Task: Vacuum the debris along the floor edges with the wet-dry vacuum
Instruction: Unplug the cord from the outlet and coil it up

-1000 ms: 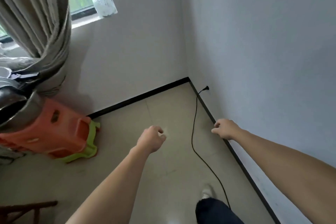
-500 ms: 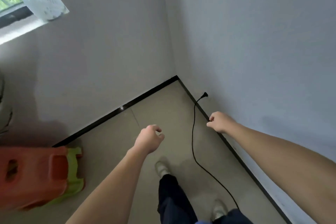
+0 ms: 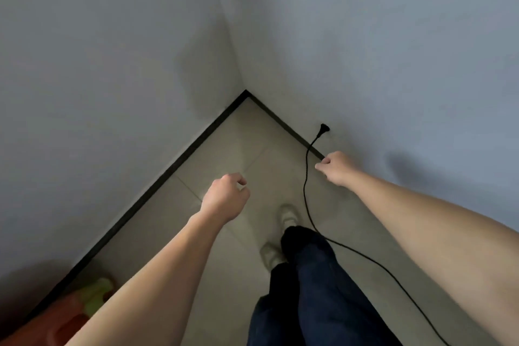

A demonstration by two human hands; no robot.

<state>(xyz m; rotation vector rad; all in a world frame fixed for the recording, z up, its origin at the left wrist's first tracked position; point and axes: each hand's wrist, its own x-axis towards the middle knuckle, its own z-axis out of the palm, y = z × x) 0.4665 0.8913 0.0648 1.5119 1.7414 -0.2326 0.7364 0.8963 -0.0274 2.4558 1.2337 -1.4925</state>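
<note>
Reaching toward the room corner (image 3: 245, 92) at 12 o'clock, both fists curled closed and empty: right hand (image 3: 337, 168) at 2 o'clock just beside the thin black power cord (image 3: 304, 191), plugged in at 1 o'clock, probably feeding the unseen wet-dry vacuum; left hand (image 3: 226, 197) central.

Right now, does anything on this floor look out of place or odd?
The thin black power cord trails loose across the beige tiled floor, from its plug at the grey wall past the person's pale shoes: a possible trip hazard.
</note>
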